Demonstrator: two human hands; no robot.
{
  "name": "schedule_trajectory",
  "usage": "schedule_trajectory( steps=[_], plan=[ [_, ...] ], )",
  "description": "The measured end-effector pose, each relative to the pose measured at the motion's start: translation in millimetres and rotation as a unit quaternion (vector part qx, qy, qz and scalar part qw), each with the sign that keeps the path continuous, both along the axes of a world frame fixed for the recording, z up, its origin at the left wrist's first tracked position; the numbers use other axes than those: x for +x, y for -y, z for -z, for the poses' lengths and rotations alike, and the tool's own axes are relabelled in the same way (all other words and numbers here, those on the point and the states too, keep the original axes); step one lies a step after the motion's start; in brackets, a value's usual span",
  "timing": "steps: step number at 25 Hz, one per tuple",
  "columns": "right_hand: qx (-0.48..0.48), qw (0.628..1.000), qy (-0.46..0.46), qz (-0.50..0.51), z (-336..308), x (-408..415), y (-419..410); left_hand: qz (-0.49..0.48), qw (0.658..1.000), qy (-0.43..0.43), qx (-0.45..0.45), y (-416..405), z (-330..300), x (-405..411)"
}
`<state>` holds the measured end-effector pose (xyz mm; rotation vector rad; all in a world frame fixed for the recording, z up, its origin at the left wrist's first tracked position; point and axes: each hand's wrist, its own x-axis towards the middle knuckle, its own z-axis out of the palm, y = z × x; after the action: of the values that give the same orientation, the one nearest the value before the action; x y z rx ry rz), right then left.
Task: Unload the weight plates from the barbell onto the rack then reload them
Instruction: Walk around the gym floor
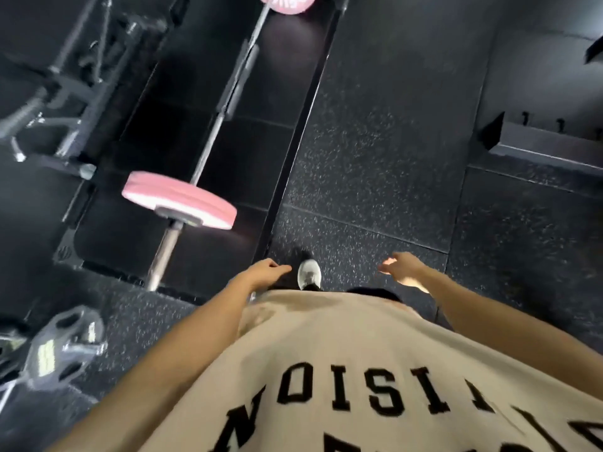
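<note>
Barbell, loaded, pink plate at near end.
Left hand, right hand: fingers loosely spread, holding nothing; plate ahead-left of left fingers. Likely heavy, rigid; grip rim with both hands.
</note>
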<state>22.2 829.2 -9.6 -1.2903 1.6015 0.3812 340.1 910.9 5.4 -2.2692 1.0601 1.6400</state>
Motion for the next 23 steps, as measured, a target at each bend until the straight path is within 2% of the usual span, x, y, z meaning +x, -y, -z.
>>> schedule_trajectory(
  steps=[5, 7, 11, 14, 20, 23],
  plan=[
    [-0.116, 0.983, 0.021, 0.141, -20.5, 9.1, 138.0, 0.092, 0.996, -0.011, -0.005, 195.7, -13.9, 25.8],
    [-0.101, 0.982, 0.012, 0.160, -13.4, 7.2, 185.7, 0.122, 0.992, -0.011, 0.001, 267.9, -7.9, 24.0],
    [-0.023, 0.991, -0.016, 0.132, 16.0, -4.4, 293.6, 0.197, 0.980, 0.000, 0.026, 391.6, 11.7, 11.1],
    [-0.005, 0.992, -0.018, 0.125, 12.0, -26.0, 401.1, 0.186, 0.982, 0.008, 0.043, 493.1, 6.1, 1.3],
    [-0.046, 0.989, 0.024, 0.139, -15.6, -57.9, 620.8, 0.067, 0.996, -0.014, -0.049, 699.0, -9.5, -28.5],
    [-0.040, 0.987, 0.027, 0.150, -7.8, -68.7, 710.7, 0.087, 0.996, -0.021, -0.028, 799.4, 0.4, -51.2]
  ],
)
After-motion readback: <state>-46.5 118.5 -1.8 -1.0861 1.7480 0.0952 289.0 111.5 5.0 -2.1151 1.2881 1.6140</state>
